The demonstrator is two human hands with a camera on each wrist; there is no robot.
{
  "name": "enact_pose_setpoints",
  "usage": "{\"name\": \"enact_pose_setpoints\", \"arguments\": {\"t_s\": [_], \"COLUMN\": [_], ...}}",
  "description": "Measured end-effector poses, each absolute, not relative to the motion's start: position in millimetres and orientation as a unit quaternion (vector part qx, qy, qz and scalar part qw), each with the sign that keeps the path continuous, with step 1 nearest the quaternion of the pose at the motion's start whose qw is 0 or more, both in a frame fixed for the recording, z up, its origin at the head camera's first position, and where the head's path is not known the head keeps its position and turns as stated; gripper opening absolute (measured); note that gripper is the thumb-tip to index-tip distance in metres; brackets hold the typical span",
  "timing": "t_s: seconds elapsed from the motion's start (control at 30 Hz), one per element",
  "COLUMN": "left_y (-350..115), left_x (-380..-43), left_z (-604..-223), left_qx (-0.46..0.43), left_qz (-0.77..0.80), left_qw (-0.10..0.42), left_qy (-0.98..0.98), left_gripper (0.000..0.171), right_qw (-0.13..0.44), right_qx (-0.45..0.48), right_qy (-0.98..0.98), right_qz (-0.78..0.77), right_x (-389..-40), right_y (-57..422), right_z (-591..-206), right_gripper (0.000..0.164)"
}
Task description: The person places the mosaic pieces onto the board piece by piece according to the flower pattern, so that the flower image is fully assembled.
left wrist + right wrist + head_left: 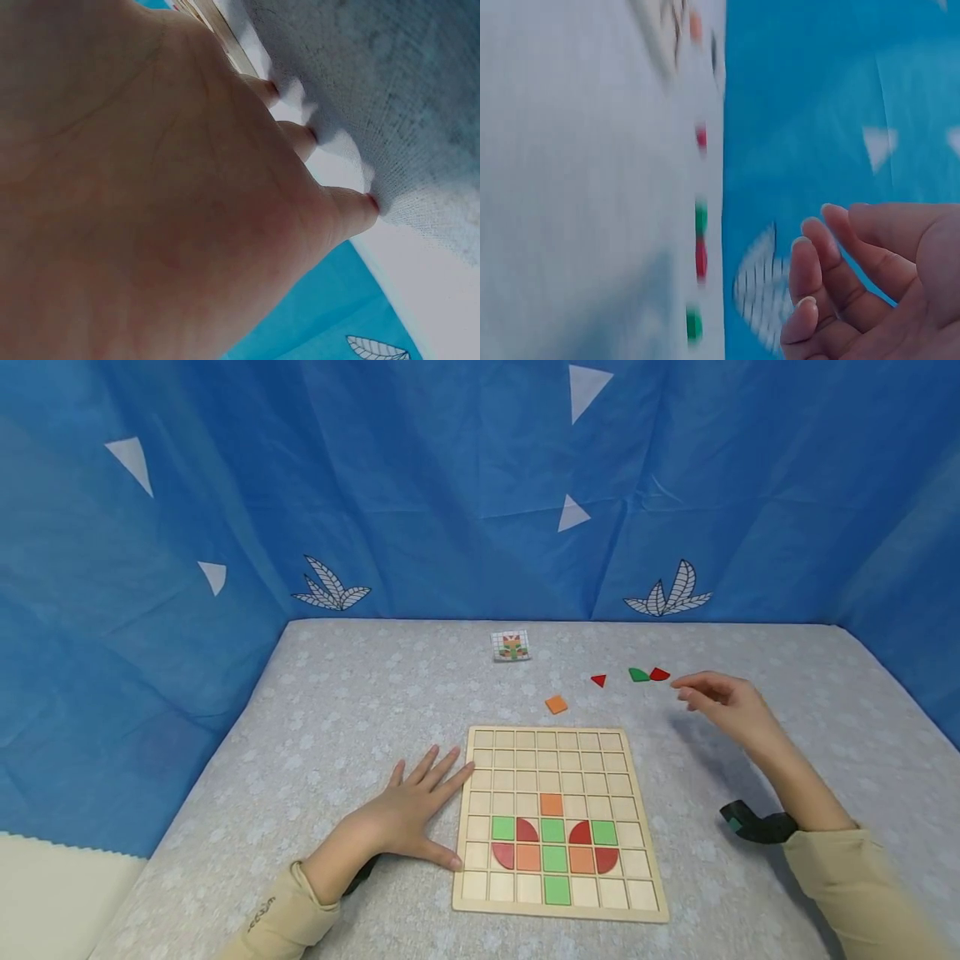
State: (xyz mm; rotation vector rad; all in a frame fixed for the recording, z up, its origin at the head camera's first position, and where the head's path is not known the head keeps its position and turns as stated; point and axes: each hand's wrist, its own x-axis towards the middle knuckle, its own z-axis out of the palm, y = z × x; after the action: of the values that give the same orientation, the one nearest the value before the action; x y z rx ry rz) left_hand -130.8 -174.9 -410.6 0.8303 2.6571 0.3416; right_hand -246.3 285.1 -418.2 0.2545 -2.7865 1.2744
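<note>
Head view: my spread left hand (412, 814) touches the board (527, 804). My right hand (731, 703), loose and empty, has a round-edged red piece (658, 674) beside it; pinching softly seems best.

We see a blue curtain (450, 460) at twelve o'clock, leaf prints (682, 583) at ten and two, perhaps cream cloth (60, 893) at eight.

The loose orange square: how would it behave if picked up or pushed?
The orange square looks thin and flat, so it's probably light and unlikely to roll. Its straight edges suggest stiffness. Loose on the cloth, it would likely slide.
</note>
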Motion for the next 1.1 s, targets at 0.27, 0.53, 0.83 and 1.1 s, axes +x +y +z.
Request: {"name": "enact_pose_setpoints", "arguments": {"t_s": [0.27,0.53,0.83,1.1], "left_y": [-175.4,-175.4,-175.0,-175.2], "left_x": [-130.6,-130.9,-131.1,-131.1], "left_z": [-412.2,-411.7,-411.2,-410.8], "left_qx": [0.288,0.291,0.292,0.294], "left_qz": [0.123,0.122,0.125,0.125], "left_qw": [0.171,0.168,0.166,0.166], "left_qy": [0.934,0.934,0.933,0.933], "left_gripper": [0.117,0.117,0.117,0.116], "right_qw": [0.061,0.039,0.034,0.033], "right_qx": [-0.033,-0.05,-0.025,-0.023], "right_qy": [-0.924,-0.946,-0.962,-0.965], "right_qz": [0.375,0.317,0.27,0.259], "right_x": [-270.9,-243.2,-239.0,-244.1], "right_y": [377.0,364.9,347.4,347.8], "right_z": [-451.2,-426.7,-419.8,-421.6], "right_gripper": [0.061,0.049,0.042,0.04]}}
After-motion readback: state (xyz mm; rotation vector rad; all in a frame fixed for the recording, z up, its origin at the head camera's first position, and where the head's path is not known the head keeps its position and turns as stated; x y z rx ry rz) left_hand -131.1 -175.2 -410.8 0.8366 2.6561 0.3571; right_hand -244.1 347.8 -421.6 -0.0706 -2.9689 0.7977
